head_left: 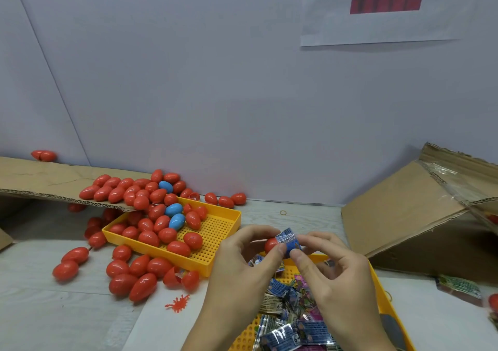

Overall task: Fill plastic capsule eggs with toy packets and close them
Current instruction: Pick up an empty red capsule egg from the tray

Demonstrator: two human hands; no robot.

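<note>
Both hands pinch: left hand (242,259) the red plastic capsule egg (270,245), right hand (328,267) a crinkly blue toy packet (289,241), which may spring out unless folded.

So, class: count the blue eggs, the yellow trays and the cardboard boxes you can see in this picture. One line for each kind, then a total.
Blue eggs: 3
Yellow trays: 2
Cardboard boxes: 2
Total: 7

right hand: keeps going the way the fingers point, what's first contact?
Most likely the blue toy packet the right hand already pinches, then the red capsule egg in the left hand. Depth is unclear.
</note>
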